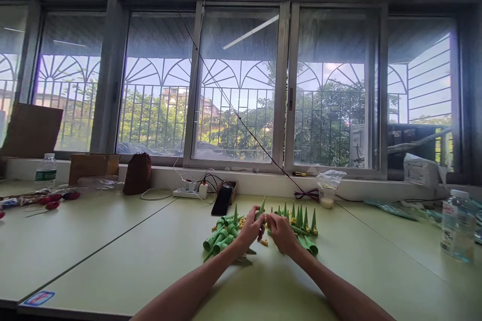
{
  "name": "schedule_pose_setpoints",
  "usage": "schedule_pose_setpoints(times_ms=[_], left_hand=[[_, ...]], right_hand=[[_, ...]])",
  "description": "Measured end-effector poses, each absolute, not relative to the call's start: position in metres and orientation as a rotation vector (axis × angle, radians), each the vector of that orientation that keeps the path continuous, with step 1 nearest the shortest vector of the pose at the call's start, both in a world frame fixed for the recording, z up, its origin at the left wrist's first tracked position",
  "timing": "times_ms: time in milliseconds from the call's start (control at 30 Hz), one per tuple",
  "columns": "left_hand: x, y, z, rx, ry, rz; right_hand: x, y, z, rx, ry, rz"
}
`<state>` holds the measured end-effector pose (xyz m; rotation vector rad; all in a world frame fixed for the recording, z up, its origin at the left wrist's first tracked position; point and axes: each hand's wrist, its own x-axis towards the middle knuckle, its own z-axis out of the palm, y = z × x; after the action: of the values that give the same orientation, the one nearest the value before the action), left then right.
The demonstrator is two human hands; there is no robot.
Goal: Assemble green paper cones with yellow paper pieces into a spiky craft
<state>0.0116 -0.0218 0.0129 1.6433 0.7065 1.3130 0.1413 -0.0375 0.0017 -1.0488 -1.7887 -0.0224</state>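
My left hand (250, 229) is closed around a green cone (262, 205), whose tip points upward. Close beside it, my right hand (281, 231) has its fingers pinched together near the cone's lower part; whatever they hold is too small to make out. Left of my hands lies a heap of green cones (222, 238), some showing open round ends. On the right, several green cones (299, 217) stand upright in a group with small yellow pieces at their bases, and more lie on their sides. One small yellow piece (264, 243) rests on the table between my hands.
A phone (222, 201) leans behind the heap, near a power strip (186, 193) with cables. A plastic cup with a bag (327, 193) stands at the back right. Bottles stand at far left (45, 173) and right (457, 228). A brown pouch (137, 174) sits by the sill.
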Motion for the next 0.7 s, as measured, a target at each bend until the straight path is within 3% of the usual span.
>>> schedule_pose_setpoints(times_ms=[700], left_hand=[[0.010,-0.012,0.006,1.714,0.726,1.351]], right_hand=[[0.142,-0.044,0.006,-0.961,-1.800,0.102]])
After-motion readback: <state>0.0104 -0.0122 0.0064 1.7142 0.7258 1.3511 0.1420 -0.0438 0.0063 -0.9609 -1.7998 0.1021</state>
